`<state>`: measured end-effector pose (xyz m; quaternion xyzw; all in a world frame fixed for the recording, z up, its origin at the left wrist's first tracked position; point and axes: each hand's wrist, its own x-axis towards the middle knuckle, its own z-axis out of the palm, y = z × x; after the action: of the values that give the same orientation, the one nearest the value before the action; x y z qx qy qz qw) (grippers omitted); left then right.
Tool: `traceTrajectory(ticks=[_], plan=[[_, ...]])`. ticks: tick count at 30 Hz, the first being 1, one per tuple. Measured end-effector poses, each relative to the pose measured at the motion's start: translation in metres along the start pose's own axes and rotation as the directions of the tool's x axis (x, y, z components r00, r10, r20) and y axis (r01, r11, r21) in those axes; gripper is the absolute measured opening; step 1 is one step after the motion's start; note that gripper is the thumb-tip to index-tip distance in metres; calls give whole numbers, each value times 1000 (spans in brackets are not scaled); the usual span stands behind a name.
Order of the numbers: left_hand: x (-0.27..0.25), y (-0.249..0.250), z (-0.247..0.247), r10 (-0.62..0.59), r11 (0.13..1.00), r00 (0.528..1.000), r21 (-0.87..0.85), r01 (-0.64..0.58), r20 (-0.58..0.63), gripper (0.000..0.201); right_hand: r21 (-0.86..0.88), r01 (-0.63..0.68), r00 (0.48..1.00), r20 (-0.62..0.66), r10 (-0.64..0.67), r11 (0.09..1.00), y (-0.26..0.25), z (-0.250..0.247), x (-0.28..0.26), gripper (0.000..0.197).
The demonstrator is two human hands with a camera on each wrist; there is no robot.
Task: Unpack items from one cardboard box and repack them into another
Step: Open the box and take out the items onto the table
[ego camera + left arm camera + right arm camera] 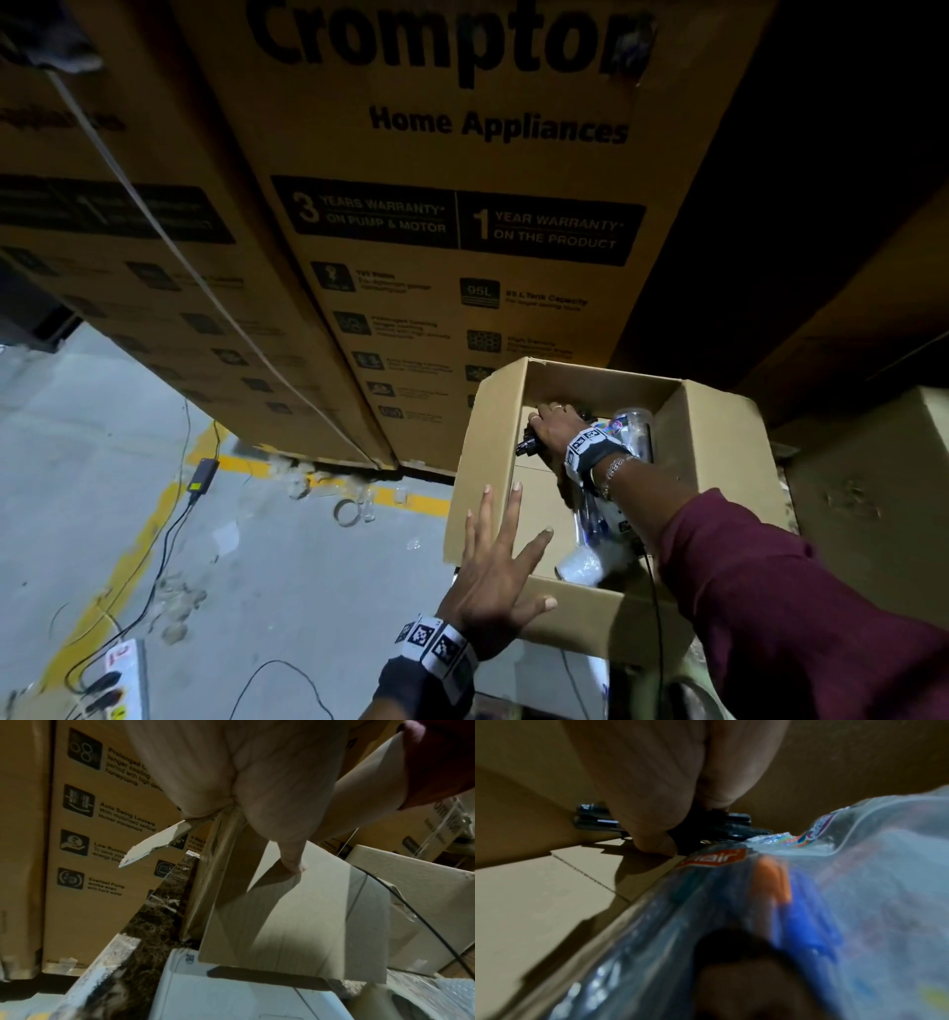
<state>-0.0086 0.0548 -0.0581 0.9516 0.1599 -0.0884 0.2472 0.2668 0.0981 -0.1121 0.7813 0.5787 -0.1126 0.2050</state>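
An open brown cardboard box [719,447] stands at the lower right of the head view. My right hand [552,426] reaches deep into it and grips a bundle of black marker-like items [529,444] near the far left corner; the right wrist view shows the bundle [731,823] under my fingers [652,833]. Clear plastic packets [634,426] with blue and red print lie beside it, filling the right wrist view [808,902]. My left hand [506,560] rests flat with spread fingers on the box's left flap [477,462]; its thumb [293,860] touches the flap [295,923].
Tall printed appliance cartons [452,231] stand right behind the box. Another carton [873,503] sits at the right. On the concrete floor to the left lie a power adapter [203,475] with cables, a tape roll [349,511] and a power strip [120,673]. A white box [231,994] sits under the flap.
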Motion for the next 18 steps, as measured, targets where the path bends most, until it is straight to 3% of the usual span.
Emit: traceTrajectory(ticks=[3, 8, 12, 15, 18], plan=[[-1, 0, 0, 1, 1000, 1000, -2, -1, -7, 76, 14, 10, 1000, 12, -11, 1000, 1, -3, 1, 41], [-2, 1, 0, 15, 1000, 999, -3, -15, -33, 70, 102, 89, 993, -88, -80, 991, 10, -7, -12, 33], [-2, 2, 1, 11, 1000, 999, 18, -10, -41, 68, 169, 158, 980, -147, -133, 973, 22, -20, -33, 52], [-3, 1, 4, 15, 1000, 998, 12, -14, -58, 68, 244, 166, 967, -229, -109, 955, 30, -37, -53, 59], [-3, 0, 5, 32, 999, 997, 2, -32, -68, 67, 409, 123, 953, -302, 7, 904, 29, -62, -75, 54]])
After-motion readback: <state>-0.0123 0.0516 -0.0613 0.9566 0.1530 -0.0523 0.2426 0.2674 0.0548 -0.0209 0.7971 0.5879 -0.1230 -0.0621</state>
